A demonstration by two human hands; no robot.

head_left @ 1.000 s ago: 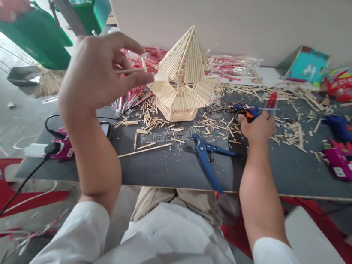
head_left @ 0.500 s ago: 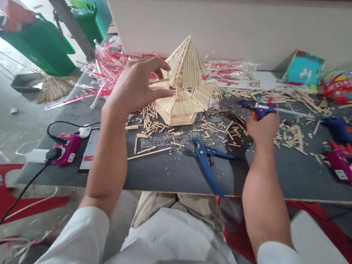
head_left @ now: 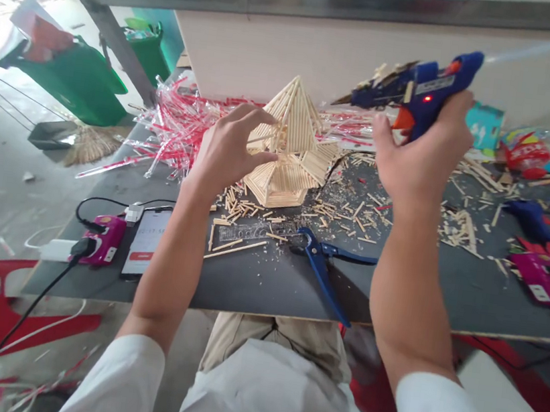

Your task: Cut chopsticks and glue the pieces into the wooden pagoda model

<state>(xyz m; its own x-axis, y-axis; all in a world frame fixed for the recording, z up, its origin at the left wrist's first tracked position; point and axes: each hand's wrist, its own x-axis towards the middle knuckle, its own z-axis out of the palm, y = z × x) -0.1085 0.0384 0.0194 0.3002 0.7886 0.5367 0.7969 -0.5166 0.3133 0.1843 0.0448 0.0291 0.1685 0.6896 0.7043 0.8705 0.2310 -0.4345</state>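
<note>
A small pavilion model [head_left: 291,117] built of thin wooden sticks, with a pointed upper roof and a wider, many-sided lower tier, stands on the dark table. At its left side, my left hand [head_left: 230,143] grips it between thumb and fingers, just below the upper roof; the exact contact is partly hidden. My right hand [head_left: 426,158] is wrapped around a blue hot glue gun [head_left: 421,93], raised above the table to the right of the model. The gun's nozzle points left, its red light is lit, and a clear glue stick sticks out behind.
Blue-handled cutters [head_left: 321,273] lie in front of the model among cut sticks and a clear ruler [head_left: 244,232]. A phone [head_left: 146,243] and a purple power socket [head_left: 103,241] sit at left. Red-and-clear plastic wrappers [head_left: 177,125] lie behind my left hand; another purple socket [head_left: 539,274] is at right.
My right hand has lifted the glue gun from the table, up and toward the model. My left hand stays at the model's left side. The view has shifted slightly.
</note>
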